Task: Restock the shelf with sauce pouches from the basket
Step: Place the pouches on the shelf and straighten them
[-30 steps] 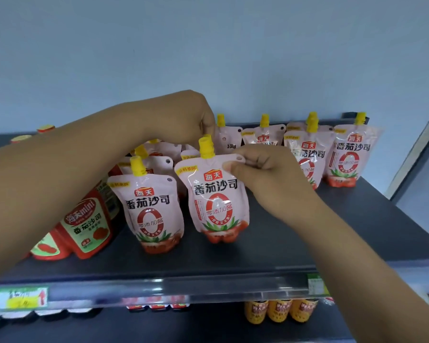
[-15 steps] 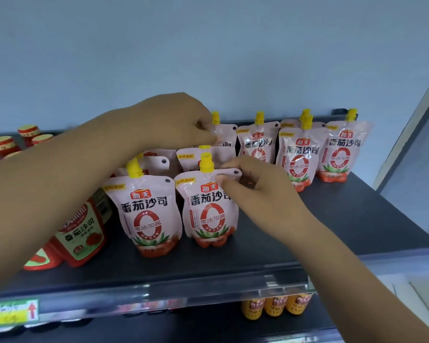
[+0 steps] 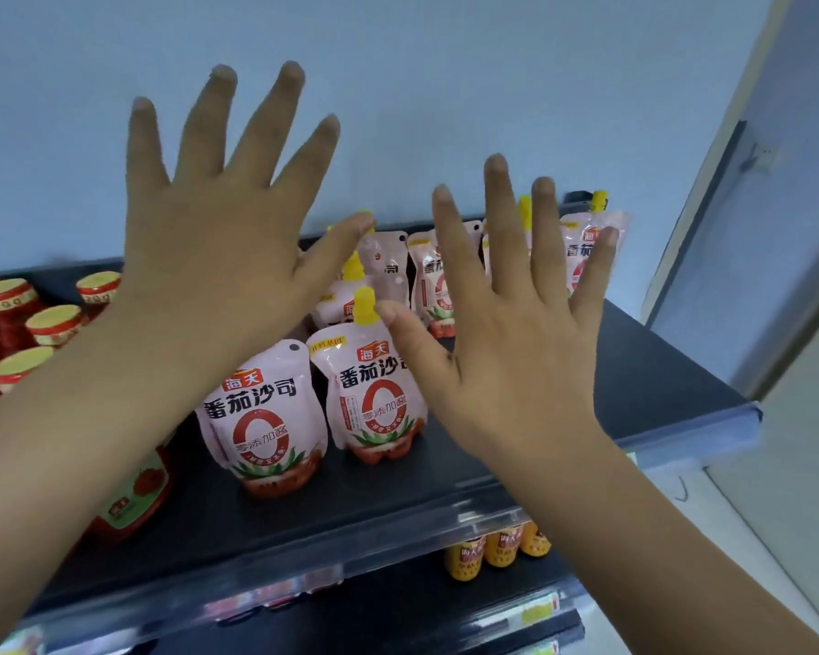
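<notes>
Several pink tomato sauce pouches with yellow caps stand upright on the dark shelf. Two stand at the front: a left pouch and a right pouch. More pouches stand in a row behind, partly hidden by my hands. My left hand is raised above and in front of the pouches, fingers spread wide, holding nothing. My right hand is also raised with spread fingers and empty, its thumb near the right pouch's cap. The basket is not in view.
Red jars with yellow lids fill the shelf's left side, and a red sauce bottle stands under my left forearm. Orange bottles sit on the shelf below. A pale blue wall rises behind; a door frame stands to the right.
Both hands let go of the pouches and lifted up and back with fingers spread. The front right pouch now stands alone. The view has shifted closer and slightly left.
</notes>
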The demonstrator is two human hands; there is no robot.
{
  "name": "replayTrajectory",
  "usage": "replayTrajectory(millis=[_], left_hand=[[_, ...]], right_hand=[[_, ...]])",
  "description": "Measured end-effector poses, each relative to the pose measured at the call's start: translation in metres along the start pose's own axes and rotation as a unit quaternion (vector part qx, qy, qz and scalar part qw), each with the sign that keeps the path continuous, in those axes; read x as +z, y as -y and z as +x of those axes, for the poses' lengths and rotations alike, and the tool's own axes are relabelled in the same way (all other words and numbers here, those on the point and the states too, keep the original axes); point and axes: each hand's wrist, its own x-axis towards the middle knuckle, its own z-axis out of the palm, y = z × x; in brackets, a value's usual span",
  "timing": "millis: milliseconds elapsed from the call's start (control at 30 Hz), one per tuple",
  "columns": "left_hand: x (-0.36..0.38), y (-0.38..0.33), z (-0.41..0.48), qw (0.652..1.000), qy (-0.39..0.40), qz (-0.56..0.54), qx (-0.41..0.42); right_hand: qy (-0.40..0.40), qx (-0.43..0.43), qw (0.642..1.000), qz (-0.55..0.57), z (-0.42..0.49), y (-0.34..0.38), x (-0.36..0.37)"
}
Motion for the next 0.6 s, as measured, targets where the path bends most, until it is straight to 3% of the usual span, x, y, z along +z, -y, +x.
replayTrajectory(millis=[267, 600], left_hand=[[-0.008, -0.064, -0.024, 0.998, 0.038, -0.038, 0.038], [-0.019, -0.255, -0.026, 0.977, 0.079, -0.145, 0.136]], right_hand=[[-0.044, 0.112, 0.992, -0.033, -0.028, -0.029, -0.024], [-0.045, 0.241, 0.963, -0.113, -0.114, -0.182, -0.081]])
